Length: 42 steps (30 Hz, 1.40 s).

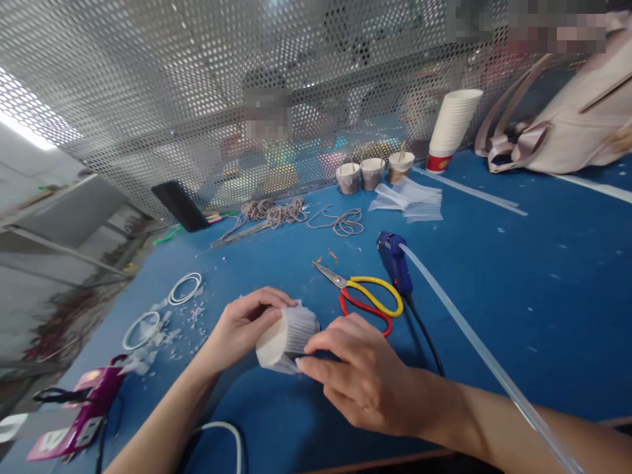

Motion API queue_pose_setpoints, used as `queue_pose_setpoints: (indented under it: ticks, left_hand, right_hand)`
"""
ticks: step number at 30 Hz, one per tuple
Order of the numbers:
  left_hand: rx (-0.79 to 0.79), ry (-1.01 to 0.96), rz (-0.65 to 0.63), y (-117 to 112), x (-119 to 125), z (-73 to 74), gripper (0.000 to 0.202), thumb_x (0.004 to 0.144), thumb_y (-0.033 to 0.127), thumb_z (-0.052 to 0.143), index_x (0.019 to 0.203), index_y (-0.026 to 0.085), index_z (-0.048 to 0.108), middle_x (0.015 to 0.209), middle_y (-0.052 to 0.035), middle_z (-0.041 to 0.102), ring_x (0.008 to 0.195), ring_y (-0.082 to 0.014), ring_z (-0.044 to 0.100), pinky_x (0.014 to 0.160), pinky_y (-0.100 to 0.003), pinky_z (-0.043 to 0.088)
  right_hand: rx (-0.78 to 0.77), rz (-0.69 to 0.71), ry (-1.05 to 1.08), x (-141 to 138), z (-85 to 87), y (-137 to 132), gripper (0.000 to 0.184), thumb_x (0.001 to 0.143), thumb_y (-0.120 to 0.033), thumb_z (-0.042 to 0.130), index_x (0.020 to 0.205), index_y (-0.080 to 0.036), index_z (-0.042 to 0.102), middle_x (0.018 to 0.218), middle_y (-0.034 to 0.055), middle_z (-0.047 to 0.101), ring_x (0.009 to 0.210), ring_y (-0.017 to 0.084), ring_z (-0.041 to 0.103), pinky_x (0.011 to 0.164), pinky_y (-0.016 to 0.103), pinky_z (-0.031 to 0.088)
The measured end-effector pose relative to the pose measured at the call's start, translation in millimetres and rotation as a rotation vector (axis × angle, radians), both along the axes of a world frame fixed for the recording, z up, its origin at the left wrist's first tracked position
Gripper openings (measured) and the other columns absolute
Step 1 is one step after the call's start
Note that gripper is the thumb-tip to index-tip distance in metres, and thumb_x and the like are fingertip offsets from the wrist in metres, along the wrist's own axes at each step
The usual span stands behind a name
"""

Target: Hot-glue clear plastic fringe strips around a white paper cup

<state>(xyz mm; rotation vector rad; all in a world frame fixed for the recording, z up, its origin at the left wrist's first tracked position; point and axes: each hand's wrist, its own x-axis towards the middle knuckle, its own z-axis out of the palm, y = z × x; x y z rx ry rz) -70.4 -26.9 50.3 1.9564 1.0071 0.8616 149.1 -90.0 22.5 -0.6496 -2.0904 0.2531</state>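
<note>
My left hand (247, 324) is wrapped round a small white paper cup (285, 339) covered in a ribbed clear sheet, holding it on its side just above the blue table (518, 276). My right hand (360, 372) is closed in a pinch on the lower edge of the cup's wrapping. Scissors (363, 299) with one yellow and one red handle lie just beyond my right hand. A blue glue gun (395, 260) with a long clear glue stick (474, 342) lies to their right.
White rings (185, 288) and plastic scraps lie left. Rubber bands (345, 222), three wrapped cups (372, 172), clear sheets (409, 199), a stack of paper cups (451, 128) and a bag (567, 125) sit along the perforated metal back wall (148, 99). A phone (180, 205) leans there.
</note>
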Motion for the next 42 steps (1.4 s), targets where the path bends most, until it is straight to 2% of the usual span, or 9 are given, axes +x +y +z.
queue_pose_setpoints:
  ticks: [8, 11, 14, 18, 24, 29, 35, 38, 42]
  left_hand:
    - [0.286, 0.006, -0.038, 3.4, -9.7, -3.6, 0.013, 0.087, 0.014, 0.055, 0.089, 0.021, 0.067, 0.098, -0.0084, 0.072, 0.094, -0.0211, 0.068, 0.08, -0.032, 0.054]
    - [0.398, 0.039, -0.048, 1.0, -8.1, -2.9, 0.019, 0.086, 0.009, 0.053, 0.092, 0.021, 0.065, 0.1, -0.0077, 0.071, 0.097, -0.0209, 0.067, 0.082, -0.033, 0.055]
    - [0.535, 0.086, -0.056, -3.4, -3.6, -2.0, 0.024, 0.084, 0.002, 0.052, 0.095, 0.021, 0.064, 0.101, -0.0079, 0.07, 0.097, -0.02, 0.067, 0.082, -0.033, 0.055]
    - [0.69, 0.147, -0.082, -11.6, 3.0, -1.3, 0.03, 0.082, -0.002, 0.05, 0.1, 0.019, 0.062, 0.103, -0.0101, 0.067, 0.099, -0.0211, 0.066, 0.082, -0.036, 0.057]
    - [0.818, 0.226, -0.055, -22.0, 7.3, -1.4, 0.031, 0.08, -0.003, 0.051, 0.1, 0.018, 0.06, 0.098, -0.0096, 0.064, 0.098, -0.0208, 0.064, 0.079, -0.033, 0.057]
    - [0.815, 0.267, 0.021, -28.9, 12.6, -4.7, 0.025, 0.08, -0.002, 0.053, 0.094, 0.017, 0.06, 0.091, -0.0063, 0.061, 0.09, -0.0166, 0.064, 0.076, -0.026, 0.055]
    - [0.661, 0.313, 0.238, -38.3, 24.3, -4.9, 0.015, 0.083, 0.005, 0.053, 0.087, 0.019, 0.059, 0.082, -0.0024, 0.061, 0.076, -0.0124, 0.062, 0.066, -0.021, 0.05]
    - [0.565, 0.297, 0.311, -40.5, 27.3, -1.8, 0.012, 0.083, 0.009, 0.054, 0.08, 0.02, 0.057, 0.077, -0.0005, 0.06, 0.068, -0.0116, 0.057, 0.06, -0.022, 0.048]
    - [0.421, 0.266, 0.321, -40.6, 29.9, -0.6, 0.01, 0.084, 0.015, 0.053, 0.077, 0.02, 0.057, 0.076, -0.0002, 0.059, 0.066, -0.0118, 0.056, 0.054, -0.021, 0.047]
  right_hand:
    - [-0.376, -0.023, 0.475, 0.5, 3.9, 6.2, 0.031, 0.083, -0.003, 0.039, 0.094, -0.018, 0.064, 0.09, 0.0051, 0.064, 0.085, 0.015, 0.059, 0.076, 0.03, 0.048]
    - [-0.712, -0.094, 0.576, -5.4, -0.7, 11.7, 0.024, 0.081, -0.009, 0.044, 0.093, -0.019, 0.063, 0.09, 0.004, 0.062, 0.08, 0.015, 0.058, 0.069, 0.027, 0.048]
    - [-1.099, -0.06, 0.639, -11.2, -5.0, 15.8, 0.02, 0.077, -0.016, 0.054, 0.096, -0.019, 0.06, 0.09, 0.0041, 0.062, 0.077, 0.015, 0.058, 0.068, 0.027, 0.05]
    - [-1.283, 0.054, 0.727, -15.7, -8.2, 17.5, 0.027, 0.07, -0.023, 0.066, 0.094, -0.018, 0.057, 0.088, 0.0032, 0.061, 0.08, 0.014, 0.058, 0.076, 0.028, 0.049]
    - [-1.304, 0.041, 0.749, -17.6, -7.2, 20.1, 0.03, 0.065, -0.018, 0.068, 0.091, -0.02, 0.053, 0.073, -0.0026, 0.058, 0.064, 0.011, 0.052, 0.061, 0.025, 0.045]
    - [-1.211, -0.01, 0.714, -15.6, -6.1, 21.8, 0.024, 0.07, -0.015, 0.061, 0.092, -0.02, 0.052, 0.079, -0.0002, 0.059, 0.071, 0.013, 0.055, 0.066, 0.027, 0.047]
    - [-0.712, -0.169, 0.466, -8.7, -5.9, 15.5, 0.018, 0.076, -0.009, 0.052, 0.089, -0.021, 0.056, 0.099, 0.0039, 0.059, 0.091, 0.017, 0.055, 0.082, 0.032, 0.046]
    - [-0.467, -0.126, 0.418, -7.5, -3.5, 10.2, 0.012, 0.08, -0.017, 0.057, 0.092, -0.02, 0.054, 0.096, 0.0054, 0.059, 0.093, 0.019, 0.055, 0.085, 0.034, 0.046]
    - [-0.366, -0.14, 0.363, -10.1, -6.4, 8.1, 0.018, 0.083, -0.024, 0.061, 0.098, -0.019, 0.053, 0.093, 0.006, 0.06, 0.091, 0.02, 0.057, 0.082, 0.033, 0.048]
